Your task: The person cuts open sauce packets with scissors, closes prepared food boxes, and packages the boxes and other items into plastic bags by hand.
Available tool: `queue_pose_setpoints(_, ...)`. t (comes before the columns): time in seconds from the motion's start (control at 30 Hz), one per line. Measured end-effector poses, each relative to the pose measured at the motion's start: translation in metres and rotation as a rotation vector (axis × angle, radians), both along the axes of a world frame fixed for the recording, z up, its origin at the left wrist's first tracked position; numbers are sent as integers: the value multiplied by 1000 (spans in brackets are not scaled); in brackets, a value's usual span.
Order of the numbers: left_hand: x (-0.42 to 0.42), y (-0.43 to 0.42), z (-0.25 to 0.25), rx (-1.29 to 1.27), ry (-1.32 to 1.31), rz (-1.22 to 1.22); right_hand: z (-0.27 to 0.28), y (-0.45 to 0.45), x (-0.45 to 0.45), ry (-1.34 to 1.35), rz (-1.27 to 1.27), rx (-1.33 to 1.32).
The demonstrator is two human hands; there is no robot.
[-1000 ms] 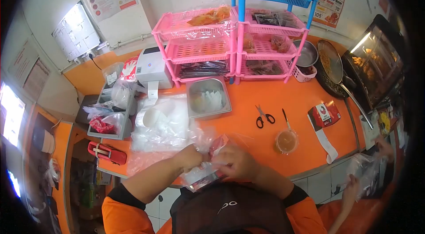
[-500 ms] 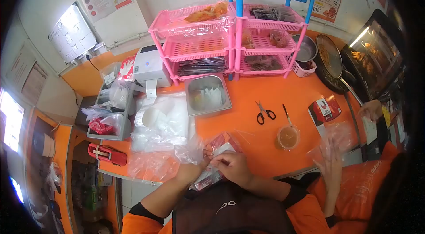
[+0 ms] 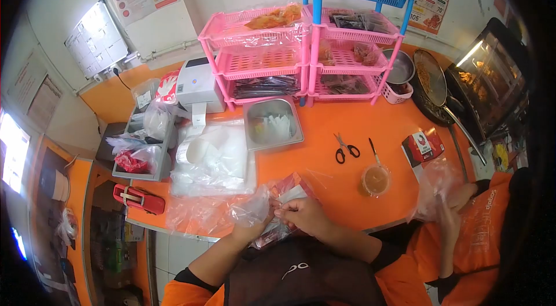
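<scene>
My left hand is closed at the table's front edge, with part of a clear plastic bag over it. Right beside it, my right hand pinches the same clear plastic between thumb and fingers. Below and behind both hands lies a red and white packet in clear wrapping, partly hidden by them. Exactly where the plastic is gripped is too small to make out.
A co-worker's hands hold a clear bag at right. Scissors, a knife, a tub of brown liquid and a red box lie ahead. A steel pan and pink racks stand behind; stacked plastic bags lie left.
My hands stay close together, with the clear plastic now bulging more over my left hand. The co-worker's far hand has come down from the right side to the clear bag.
</scene>
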State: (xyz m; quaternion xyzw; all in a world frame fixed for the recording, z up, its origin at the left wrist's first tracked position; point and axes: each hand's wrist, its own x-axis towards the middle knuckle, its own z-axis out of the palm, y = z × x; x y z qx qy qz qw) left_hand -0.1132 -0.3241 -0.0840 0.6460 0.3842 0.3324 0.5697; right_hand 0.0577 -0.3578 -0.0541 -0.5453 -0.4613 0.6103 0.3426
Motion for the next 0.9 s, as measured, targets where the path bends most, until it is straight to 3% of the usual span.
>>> queue_pose_setpoints(0.07,-4,2,-17,150,14,1,-3,1,0,12,-11,-19)
queue_pose_setpoints(0.17,-3,5,5,696,515,-46,-5,-1,-1,-76,-28,70)
queue_pose_setpoints(0.27,-7,13,-16,798,364,-36,2,-6,-2,-227,-11,322)
queue_pose_setpoints(0.37,-2,10,17,692,420,-19,-1,-10,-3,-289,11,504)
queue_pose_setpoints(0.47,-5,15,1,889,613,-96,-12,-12,-6,-273,-102,460)
queue_pose_setpoints(0.53,-2,13,14,763,555,-109,-16,-11,-8,-207,-162,399)
queue_pose_setpoints(0.67,-2,12,8,638,320,-65,-12,-9,-3,-250,-187,604)
queue_pose_setpoints(0.77,-7,7,6,354,238,-83,-15,-9,-2,-233,-208,677)
queue_pose_setpoints(0.87,-1,3,25,344,348,-116,-14,-9,0,-323,-214,701)
queue_pose_setpoints(0.9,1,3,29,456,488,-101,-17,-8,-1,-352,-245,732)
